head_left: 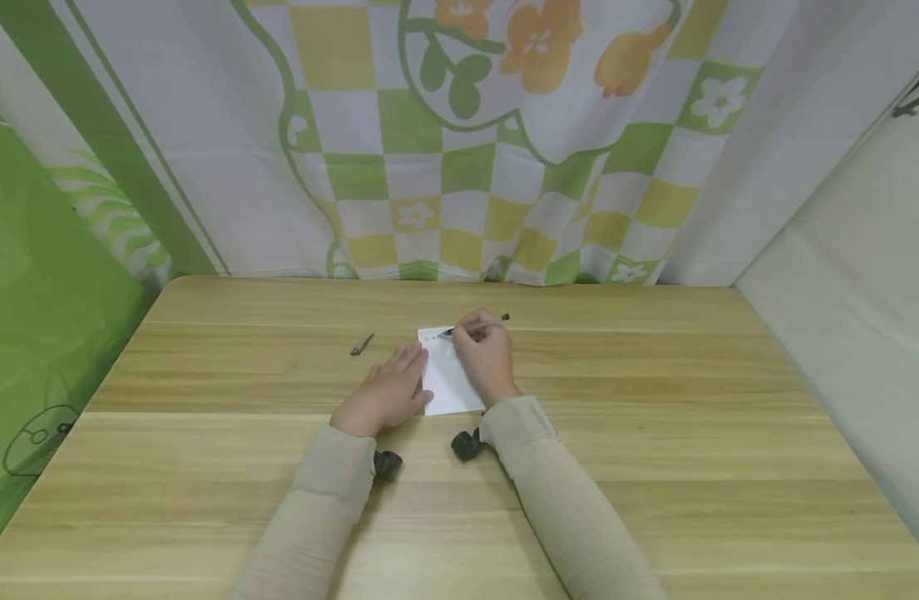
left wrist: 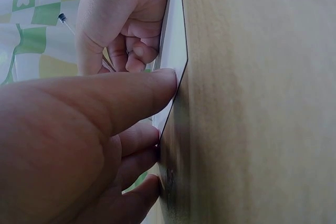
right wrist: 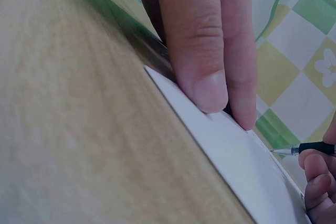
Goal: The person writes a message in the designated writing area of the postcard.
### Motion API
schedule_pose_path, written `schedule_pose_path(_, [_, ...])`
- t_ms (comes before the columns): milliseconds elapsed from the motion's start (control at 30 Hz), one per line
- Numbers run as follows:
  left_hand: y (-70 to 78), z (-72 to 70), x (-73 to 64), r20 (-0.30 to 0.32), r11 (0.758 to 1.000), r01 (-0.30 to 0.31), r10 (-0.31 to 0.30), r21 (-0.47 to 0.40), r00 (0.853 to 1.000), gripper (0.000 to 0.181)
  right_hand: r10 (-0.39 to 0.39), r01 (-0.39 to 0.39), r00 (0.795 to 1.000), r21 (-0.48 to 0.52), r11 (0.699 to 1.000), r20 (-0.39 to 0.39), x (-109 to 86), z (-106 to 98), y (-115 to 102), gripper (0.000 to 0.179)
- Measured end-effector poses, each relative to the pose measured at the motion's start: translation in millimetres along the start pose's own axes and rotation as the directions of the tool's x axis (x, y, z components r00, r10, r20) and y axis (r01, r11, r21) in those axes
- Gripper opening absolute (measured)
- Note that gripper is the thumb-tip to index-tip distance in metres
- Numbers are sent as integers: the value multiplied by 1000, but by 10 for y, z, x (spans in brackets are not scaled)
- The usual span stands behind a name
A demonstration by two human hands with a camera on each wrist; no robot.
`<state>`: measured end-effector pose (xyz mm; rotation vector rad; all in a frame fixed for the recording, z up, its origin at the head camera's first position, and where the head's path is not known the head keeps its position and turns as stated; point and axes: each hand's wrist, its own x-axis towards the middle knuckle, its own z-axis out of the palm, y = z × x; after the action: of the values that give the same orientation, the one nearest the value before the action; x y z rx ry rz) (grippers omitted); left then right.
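Note:
A white sheet of paper (head_left: 447,383) lies on the wooden table, with a short row of small marks near its top edge. My right hand (head_left: 489,354) pinches a pen (head_left: 489,326) whose tip points left at the end of that row. In the right wrist view the pen (right wrist: 310,148) shows a clear tip and a dark grip, its point at the paper (right wrist: 231,150). My left hand (head_left: 387,392) presses the paper's left edge with fingers extended. Its thumb (left wrist: 157,87) rests on the near corner of the paper in the left wrist view.
A pen cap (head_left: 362,343) lies on the table (head_left: 654,467), left of the paper and beyond the left hand. Black wrist cameras (head_left: 387,465) are strapped at both cuffs. A patterned curtain (head_left: 474,167) hangs along the table's far edge.

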<state>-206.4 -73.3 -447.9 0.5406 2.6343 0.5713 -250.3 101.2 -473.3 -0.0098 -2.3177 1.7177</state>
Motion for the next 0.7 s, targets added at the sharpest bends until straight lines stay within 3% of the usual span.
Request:
schedule_pose_path(300, [115, -87, -96, 3, 1000, 2, -2, -4, 1000, 71, 18, -18, 1000, 11, 1000, 15, -9, -4, 18, 7])
schedule_pose_path(700, [131, -106, -111, -3, 1000, -4, 4, 4, 1000, 71, 1, -1, 1000, -8, 1000, -3, 16, 8, 38, 9])
